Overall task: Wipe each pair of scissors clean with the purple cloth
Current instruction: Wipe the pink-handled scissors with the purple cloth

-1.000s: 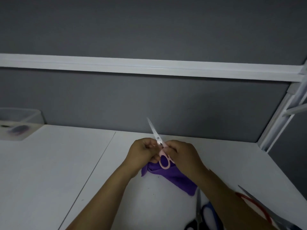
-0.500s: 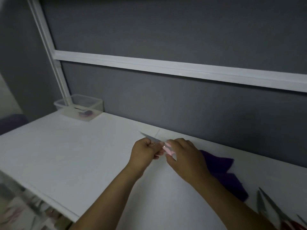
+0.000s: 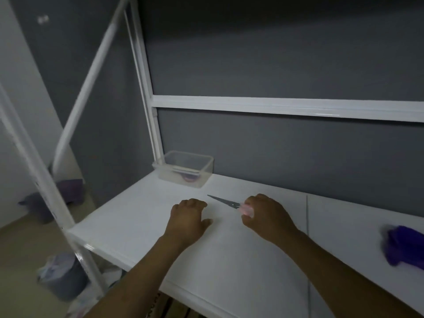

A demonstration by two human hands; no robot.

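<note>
Right hand (image 3: 266,215) gripping pink-handled scissors (image 3: 229,203), left hand (image 3: 189,220) empty alongside, purple cloth (image 3: 403,246) far right.

Both bare forearms reach forward from the bottom edge, roughly parallel. The left hand (image 3: 189,220) is palm down with fingers curled under loosely, thumb out to the side, holding nothing. The right hand (image 3: 267,215) is closed in a fist (knuckles up) around the pink handles of small scissors (image 3: 229,203), blades pointing left.
</note>
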